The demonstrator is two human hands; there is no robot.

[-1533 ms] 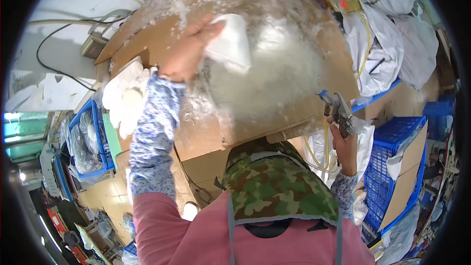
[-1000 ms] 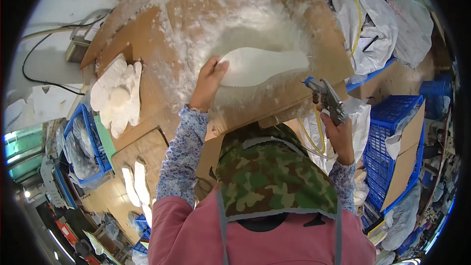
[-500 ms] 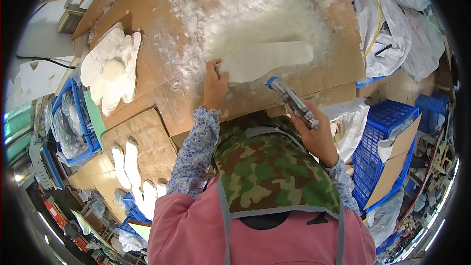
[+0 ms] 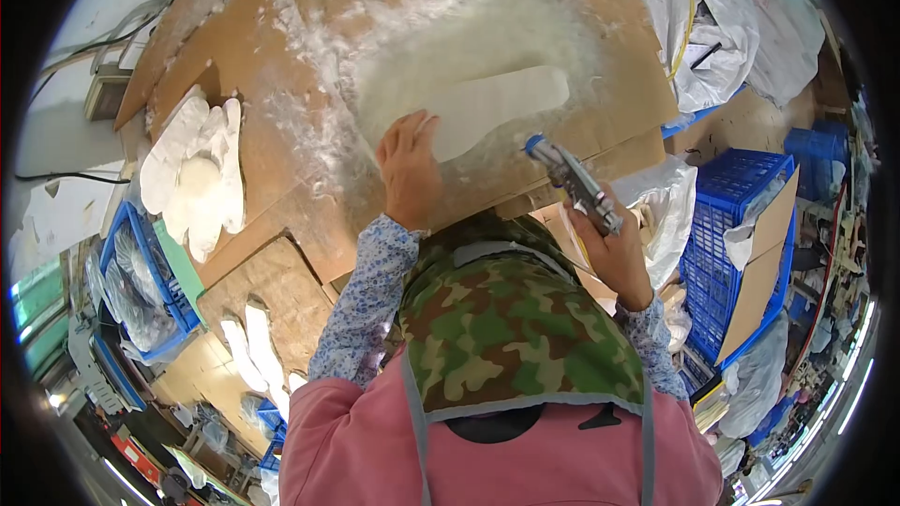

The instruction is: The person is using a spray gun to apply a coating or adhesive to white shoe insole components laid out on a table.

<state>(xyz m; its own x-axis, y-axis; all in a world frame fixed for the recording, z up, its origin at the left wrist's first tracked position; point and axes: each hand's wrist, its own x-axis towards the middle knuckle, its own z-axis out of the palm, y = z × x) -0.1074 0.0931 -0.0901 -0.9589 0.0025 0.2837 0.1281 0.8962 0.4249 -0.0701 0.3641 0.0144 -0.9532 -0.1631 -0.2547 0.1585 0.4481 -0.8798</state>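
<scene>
A white insole-shaped foam piece (image 4: 497,108) lies flat on a cardboard-covered worktop (image 4: 281,159) crusted with white residue. My left hand (image 4: 410,169) rests on its near end, fingers spread, pressing it down. My right hand (image 4: 614,253) grips a metal spray gun (image 4: 572,183) whose blue-tipped nozzle points at the piece from the right, just short of its edge. A camouflage apron over pink sleeves fills the lower middle of the view.
A stack of white insole pieces (image 4: 192,173) sits at the worktop's left. More white pieces (image 4: 253,351) lie on lower cardboard. Blue crates stand at left (image 4: 141,286) and right (image 4: 736,244). White bags (image 4: 731,28) pile at the upper right.
My left hand carried the white piece down from the far side and laid it flat near me. My right hand brought the spray gun in from the right toward the piece.
</scene>
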